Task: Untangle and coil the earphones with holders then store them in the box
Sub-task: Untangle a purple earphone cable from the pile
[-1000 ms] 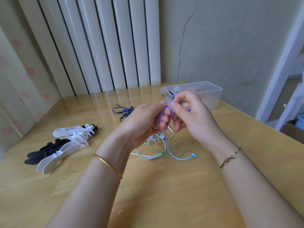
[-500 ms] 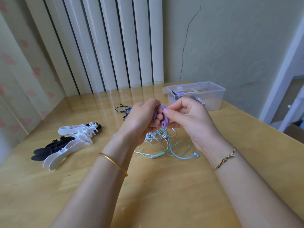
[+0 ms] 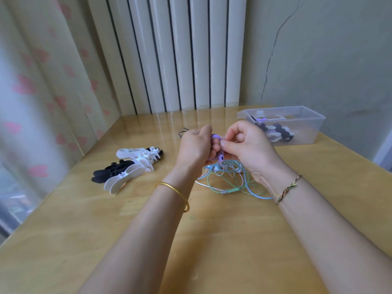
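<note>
Raised just above a glossy yellow wooden table (image 3: 212,240) and almost touching each other: left hand (image 3: 196,149) and right hand (image 3: 248,149). Looped round the curled fingers of the left hand, a thin purple earphone cord (image 3: 214,136), showing as a small arc above those fingers and again beneath them. Pinched between thumb and forefinger of the right hand, a stretch of the same cord at the edge of the coil, with the other right fingers folded in towards the palm. Hanging just below the pinch, against the left fingertips, a round purple earbud (image 3: 221,158). Lying on the table directly under both hands, a loose tangle of pale blue, green and white earphone cables (image 3: 224,179). Well to the left, a pile of white and black plastic cord holders (image 3: 131,168). Behind the left hand, partly hidden, a dark cable loop (image 3: 182,130). At the far right of the table, a clear plastic storage box (image 3: 305,132) with wound sets inside. Round the left wrist a gold bangle (image 3: 176,190), round the right a braided thread bracelet (image 3: 288,188)
</note>
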Tool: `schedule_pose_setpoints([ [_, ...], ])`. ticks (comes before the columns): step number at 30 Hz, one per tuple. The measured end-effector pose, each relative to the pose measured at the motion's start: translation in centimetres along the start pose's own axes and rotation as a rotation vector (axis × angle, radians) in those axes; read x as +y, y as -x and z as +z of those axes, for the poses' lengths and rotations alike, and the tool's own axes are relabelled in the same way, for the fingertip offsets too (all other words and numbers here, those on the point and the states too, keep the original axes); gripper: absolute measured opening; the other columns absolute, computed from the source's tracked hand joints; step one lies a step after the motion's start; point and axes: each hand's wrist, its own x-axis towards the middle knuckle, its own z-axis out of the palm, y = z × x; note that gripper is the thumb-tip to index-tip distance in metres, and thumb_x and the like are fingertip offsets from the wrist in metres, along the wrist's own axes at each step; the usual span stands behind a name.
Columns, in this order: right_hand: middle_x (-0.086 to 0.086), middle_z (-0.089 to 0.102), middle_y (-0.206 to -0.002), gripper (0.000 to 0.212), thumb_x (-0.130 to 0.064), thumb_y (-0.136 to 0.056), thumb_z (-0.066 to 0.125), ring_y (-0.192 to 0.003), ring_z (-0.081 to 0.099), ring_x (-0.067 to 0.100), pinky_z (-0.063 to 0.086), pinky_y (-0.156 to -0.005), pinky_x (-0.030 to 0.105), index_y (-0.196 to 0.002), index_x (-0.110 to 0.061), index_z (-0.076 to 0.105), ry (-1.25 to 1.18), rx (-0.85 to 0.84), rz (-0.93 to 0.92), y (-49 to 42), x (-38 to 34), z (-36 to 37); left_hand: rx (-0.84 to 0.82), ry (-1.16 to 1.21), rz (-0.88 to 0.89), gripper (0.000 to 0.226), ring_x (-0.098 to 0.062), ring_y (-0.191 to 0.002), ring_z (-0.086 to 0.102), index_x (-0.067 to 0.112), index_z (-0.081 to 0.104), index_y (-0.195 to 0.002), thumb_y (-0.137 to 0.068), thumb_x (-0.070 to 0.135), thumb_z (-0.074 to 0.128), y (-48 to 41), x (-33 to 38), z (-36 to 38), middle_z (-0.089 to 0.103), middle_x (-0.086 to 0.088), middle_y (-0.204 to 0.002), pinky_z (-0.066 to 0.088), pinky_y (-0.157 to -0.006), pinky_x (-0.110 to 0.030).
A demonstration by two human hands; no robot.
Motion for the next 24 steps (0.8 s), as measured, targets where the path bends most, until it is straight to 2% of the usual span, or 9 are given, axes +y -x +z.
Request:
schedule_pose_setpoints([
  [3,0.012,0.062,-0.076,0.018,0.012,-0.086,0.056,-0.058,0.06,0.018,0.055,-0.058,0.024,-0.09,-0.006,0.058,-0.001,0.011,0.008,0.2,0.5,1.0,-0.007,0.01,-0.006,0.037,-0.01,-0.03,0.042,0.008,0.05,-0.057,-0.091,0.011,0.036,0.5,-0.1,-1.2,0.048,0.001,-0.038,0.04,-0.046,-0.02],
  [5,0.011,0.064,-0.072,0.017,0.012,-0.087,0.054,-0.053,0.062,0.014,0.054,-0.055,0.02,-0.1,0.004,0.062,-0.122,0.001,0.053,0.4,0.6,1.2,-0.151,0.105,-0.117,0.033,-0.013,-0.039,0.05,0.006,0.055,-0.064,-0.089,0.009,0.033,0.7,0.1,-2.6,0.055,-0.002,-0.047,0.044,-0.054,-0.023],
  [7,0.008,0.066,-0.066,0.017,0.012,-0.088,0.052,-0.049,0.062,0.011,0.053,-0.054,0.019,-0.1,0.008,0.063,-0.223,-0.003,0.085,0.6,0.7,1.2,-0.349,0.206,-0.214,0.031,-0.016,-0.061,0.06,0.006,0.061,-0.077,-0.092,0.009,0.034,0.9,0.1,-4.2,0.063,-0.004,-0.063,0.047,-0.069,-0.027],
  [10,0.002,0.066,-0.059,0.016,0.008,-0.089,0.052,-0.047,0.053,0.009,0.054,-0.06,0.022,-0.094,0.003,0.066,-0.263,-0.036,0.134,0.7,0.8,1.5,-0.476,0.238,-0.204,0.026,-0.016,-0.078,0.066,0.008,0.065,-0.092,-0.098,0.013,0.04,0.9,-0.6,-5.7,0.07,-0.004,-0.078,0.053,-0.075,-0.027],
  [12,0.002,0.065,-0.061,0.015,0.006,-0.089,0.054,-0.045,0.05,0.008,0.053,-0.056,0.021,-0.092,0.0,0.067,-0.311,-0.05,0.182,0.8,0.9,1.9,-0.446,0.26,-0.193,0.026,-0.012,-0.071,0.067,0.01,0.065,-0.09,-0.099,0.018,0.042,0.9,-1.0,-5.9,0.07,-0.001,-0.075,0.054,-0.073,-0.025],
  [15,0.006,0.065,-0.067,0.014,0.005,-0.088,0.056,-0.048,0.052,0.011,0.052,-0.053,0.022,-0.089,-0.003,0.067,-0.371,-0.028,0.238,0.9,1.2,2.5,-0.339,0.22,-0.128,0.035,-0.012,-0.058,0.062,0.011,0.06,-0.078,-0.101,0.026,0.039,0.8,-1.4,-5.2,0.062,0.002,-0.056,0.051,-0.069,-0.024],
  [18,0.006,0.063,-0.065,0.015,0.008,-0.086,0.057,-0.049,0.053,0.01,0.055,-0.056,0.025,-0.084,-0.005,0.064,-0.356,0.014,0.211,0.9,1.3,3.1,-0.147,0.096,0.024,0.045,-0.012,-0.044,0.053,0.01,0.053,-0.063,-0.102,0.028,0.04,0.7,-1.9,-4.0,0.048,0.003,-0.042,0.045,-0.06,-0.024],
  [20,0.008,0.061,-0.065,0.016,0.009,-0.085,0.058,-0.05,0.05,0.009,0.055,-0.061,0.027,-0.082,-0.005,0.064,-0.331,0.042,0.177,0.8,1.2,3.4,-0.016,0.06,0.13,0.048,-0.007,-0.034,0.045,0.01,0.048,-0.057,-0.102,0.025,0.04,0.6,-2.0,-3.3,0.045,0.005,-0.039,0.042,-0.05,-0.021],
  [24,0.013,0.063,-0.074,0.016,0.01,-0.083,0.06,-0.071,0.052,0.023,0.053,-0.079,0.042,-0.082,-0.005,0.064,-0.315,0.068,0.158,0.6,1.1,3.7,0.095,0.04,0.239,0.042,-0.005,-0.034,0.039,0.009,0.049,-0.062,-0.101,0.023,0.041,0.3,-2.1,-3.0,0.047,0.007,-0.039,0.042,-0.043,-0.018],
])
